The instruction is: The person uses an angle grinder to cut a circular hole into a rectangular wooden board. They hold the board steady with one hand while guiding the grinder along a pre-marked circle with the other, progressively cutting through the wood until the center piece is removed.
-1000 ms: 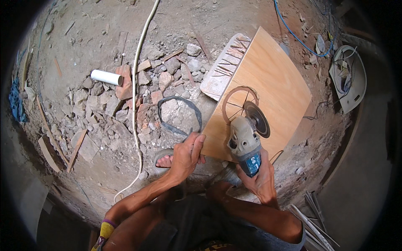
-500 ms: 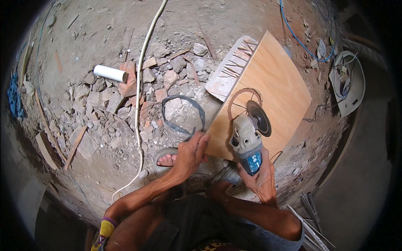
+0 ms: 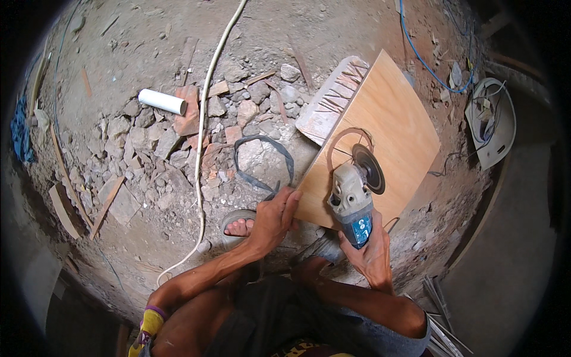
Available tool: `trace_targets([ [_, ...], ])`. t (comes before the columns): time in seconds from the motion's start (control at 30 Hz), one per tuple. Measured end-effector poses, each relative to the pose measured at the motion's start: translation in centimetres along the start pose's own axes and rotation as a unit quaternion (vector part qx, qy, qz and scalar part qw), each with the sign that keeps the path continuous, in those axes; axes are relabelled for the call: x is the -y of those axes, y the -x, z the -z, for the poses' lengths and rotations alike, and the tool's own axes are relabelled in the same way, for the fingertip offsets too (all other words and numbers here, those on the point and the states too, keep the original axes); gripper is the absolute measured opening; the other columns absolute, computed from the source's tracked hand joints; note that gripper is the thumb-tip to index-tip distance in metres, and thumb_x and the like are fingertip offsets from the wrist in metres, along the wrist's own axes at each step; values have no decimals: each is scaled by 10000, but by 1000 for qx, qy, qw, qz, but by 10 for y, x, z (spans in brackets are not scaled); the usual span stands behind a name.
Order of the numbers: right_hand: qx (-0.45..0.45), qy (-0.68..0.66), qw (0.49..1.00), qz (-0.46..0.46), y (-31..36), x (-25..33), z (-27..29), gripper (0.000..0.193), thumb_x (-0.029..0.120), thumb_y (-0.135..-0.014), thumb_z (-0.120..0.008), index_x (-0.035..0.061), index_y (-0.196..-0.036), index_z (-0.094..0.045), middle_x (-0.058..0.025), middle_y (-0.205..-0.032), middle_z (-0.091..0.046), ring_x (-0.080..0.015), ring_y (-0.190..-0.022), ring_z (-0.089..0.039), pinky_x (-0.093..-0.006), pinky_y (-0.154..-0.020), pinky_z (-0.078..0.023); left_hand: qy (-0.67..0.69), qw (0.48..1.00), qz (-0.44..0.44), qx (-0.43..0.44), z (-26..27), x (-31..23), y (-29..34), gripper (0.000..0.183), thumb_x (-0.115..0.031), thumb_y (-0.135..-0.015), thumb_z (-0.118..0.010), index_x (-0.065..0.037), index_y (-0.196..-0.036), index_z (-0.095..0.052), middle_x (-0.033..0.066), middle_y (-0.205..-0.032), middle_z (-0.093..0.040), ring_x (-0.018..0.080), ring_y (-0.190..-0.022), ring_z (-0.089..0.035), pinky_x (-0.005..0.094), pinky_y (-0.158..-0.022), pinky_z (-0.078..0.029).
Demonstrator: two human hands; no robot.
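Only the head view itself has drifted since the earlier frame: rubble (image 3: 146, 140) and white pipe (image 3: 162, 102) sit a bit farther right, while hands, grinder and board keep about the same arrangement. From my remote seat, I've got the left hand (image 3: 275, 220) pinching the plywood board (image 3: 407, 125) at its near-left edge, right hand (image 3: 372, 251) wrapped round the angle grinder (image 3: 352, 199). Its disc (image 3: 373, 171) is over the board, right beside a dark circular mark (image 3: 331, 153); can't honestly tell if it's touching wood. Board's left edge overlaps a pale slab (image 3: 318, 122).
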State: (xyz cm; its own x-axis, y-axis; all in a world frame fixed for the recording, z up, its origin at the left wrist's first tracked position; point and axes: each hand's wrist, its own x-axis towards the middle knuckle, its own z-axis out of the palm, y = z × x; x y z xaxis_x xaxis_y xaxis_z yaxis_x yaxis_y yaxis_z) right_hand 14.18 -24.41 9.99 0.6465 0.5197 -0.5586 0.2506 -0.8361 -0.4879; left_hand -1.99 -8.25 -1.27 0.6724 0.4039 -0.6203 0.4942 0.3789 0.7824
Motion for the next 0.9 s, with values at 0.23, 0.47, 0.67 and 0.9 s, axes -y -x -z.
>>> trace_targets([
  [0.23,5,9,1000,0,0,4,0,691,170,-885,-878,-5,-1441,-508,-288,-1050,-758,-449,-925,-776,-473,-828,-600,-1,1000,-23,-14,0,1,0,336,-284,-1199,-568,10,-1094,-692,84,-642,-668,154,-558,-699,337,-536,-534],
  [0.47,1,8,1000,11,-2,4,-1,691,158,-886,-876,6,-1449,-507,-278,-1043,-759,-418,-909,-779,-456,-822,-601,-11,999,-30,1,1,4,1,179,-185,-1181,-584,-28,-1169,-670,150,-683,-676,235,-559,-723,382,-537,-539],
  [0.67,1,4,1000,2,-4,6,-1,687,160,-886,-876,9,-1447,-508,-258,-1016,-758,-401,-873,-773,-445,-800,-601,-6,1000,-24,-3,1,4,0,179,-188,-1179,-589,-29,-1173,-671,148,-697,-693,230,-557,-723,381,-542,-546],
  [0.9,0,10,1000,0,-5,11,-1,670,173,-887,-880,7,-1419,-509,-258,-971,-744,-396,-816,-746,-445,-773,-592,2,1000,-14,-9,1,5,1,274,-269,-1185,-580,-24,-1151,-699,139,-717,-705,219,-613,-743,385,-601,-560],
])
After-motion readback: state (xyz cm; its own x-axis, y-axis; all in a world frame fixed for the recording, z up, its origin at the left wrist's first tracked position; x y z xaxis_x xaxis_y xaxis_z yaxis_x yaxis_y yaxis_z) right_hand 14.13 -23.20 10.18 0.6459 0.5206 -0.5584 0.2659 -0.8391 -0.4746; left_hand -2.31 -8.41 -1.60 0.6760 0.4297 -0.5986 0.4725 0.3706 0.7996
